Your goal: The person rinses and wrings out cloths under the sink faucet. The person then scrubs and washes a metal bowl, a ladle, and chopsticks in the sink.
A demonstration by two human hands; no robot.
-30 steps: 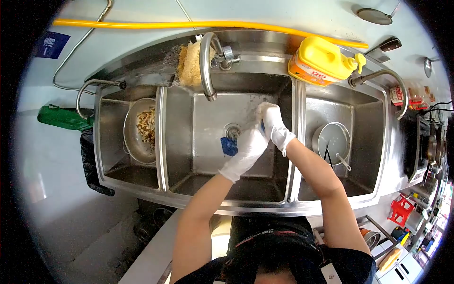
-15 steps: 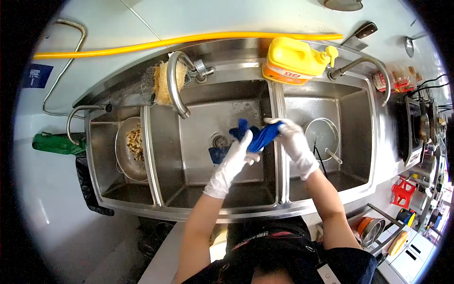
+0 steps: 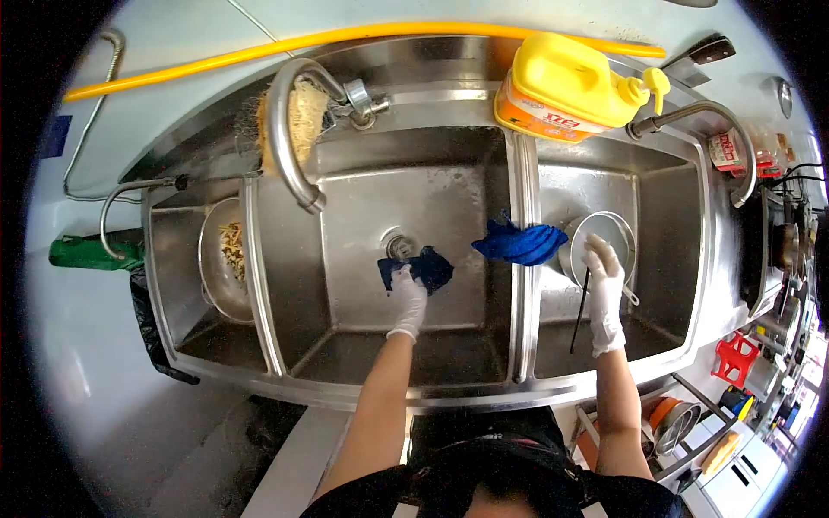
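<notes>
My left hand (image 3: 409,302), in a white glove, is closed on a dark blue cloth (image 3: 433,269) on the floor of the middle sink basin (image 3: 466,302), beside the drain. A second, brighter blue cloth (image 3: 528,246) lies twisted across the divider between the middle and right basins, and neither hand touches it. Over the right basin, my gloved right hand (image 3: 606,281) appears open with nothing visible in it. Just below that hand is a round pot (image 3: 623,226) with a light handle, and a dark thin stick (image 3: 579,315) leans there.
A yellow pump jug (image 3: 561,86) stands on the back ledge. Curved faucets (image 3: 281,129) reach over the basins. In the left basin sits a pan (image 3: 216,289) with chopped food. A cleaver (image 3: 695,60) is at the back right, near a yellow hose (image 3: 363,34).
Both hands have let go of the twisted blue cloth, which now lies on the divider. My left hand has moved down to the dark cloth; my right hand has moved right over the pot.
</notes>
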